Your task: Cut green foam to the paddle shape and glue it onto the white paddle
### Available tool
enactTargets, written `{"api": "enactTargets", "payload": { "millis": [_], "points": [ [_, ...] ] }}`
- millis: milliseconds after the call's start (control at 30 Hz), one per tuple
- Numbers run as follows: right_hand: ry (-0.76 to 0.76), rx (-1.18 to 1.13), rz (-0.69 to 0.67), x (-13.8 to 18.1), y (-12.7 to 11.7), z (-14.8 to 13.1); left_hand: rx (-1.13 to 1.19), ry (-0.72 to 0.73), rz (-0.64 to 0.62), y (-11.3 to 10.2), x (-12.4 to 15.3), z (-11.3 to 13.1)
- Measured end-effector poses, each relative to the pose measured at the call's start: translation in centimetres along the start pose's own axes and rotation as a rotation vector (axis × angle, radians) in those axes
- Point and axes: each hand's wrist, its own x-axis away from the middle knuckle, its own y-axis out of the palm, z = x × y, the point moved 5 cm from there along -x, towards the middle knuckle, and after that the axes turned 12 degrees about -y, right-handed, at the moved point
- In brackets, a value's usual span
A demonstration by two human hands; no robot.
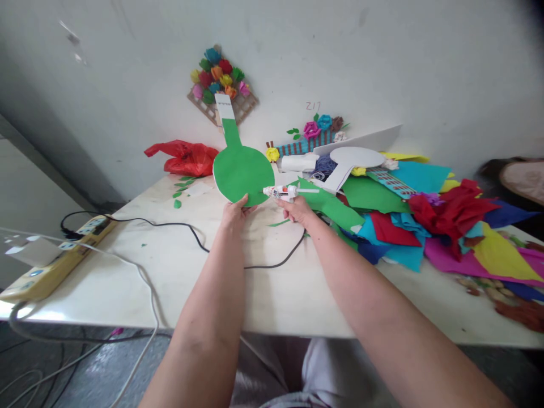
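My left hand (238, 212) grips the lower edge of a round green paper-covered cutout (243, 173), thumb on its face. The cutout is held tilted up, its handle-like strip rising to a white tip. In my right hand (298, 209) is a white glue gun (281, 191), fingers closed around its grip. Its nozzle points left and meets the lower right edge of the green disc in view; whether it touches, I cannot tell. A glue stick sticks out of its back. The black cord (276, 265) runs from below my right hand toward the left.
A yellow power strip (63, 258) with plugs lies at the left. Behind stands a red plastic bag (187, 158). Coloured crepe paper (454, 215) and green paper pieces (335, 205) pile up at the right. A paper-flower lattice (223, 85) leans on the wall.
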Motion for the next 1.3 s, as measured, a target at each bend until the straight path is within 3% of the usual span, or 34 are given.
{"api": "enactTargets", "payload": {
  "millis": [767,1300],
  "points": [
    [0.003,0.113,-0.004,-0.1,0.3,0.0,-0.017,0.024,-0.008,-0.1,0.0,0.0],
    [-0.031,0.230,0.006,0.4,0.5,-1.7,-0.078,0.093,-0.015,-0.1,0.0,0.2]
  ]
}}
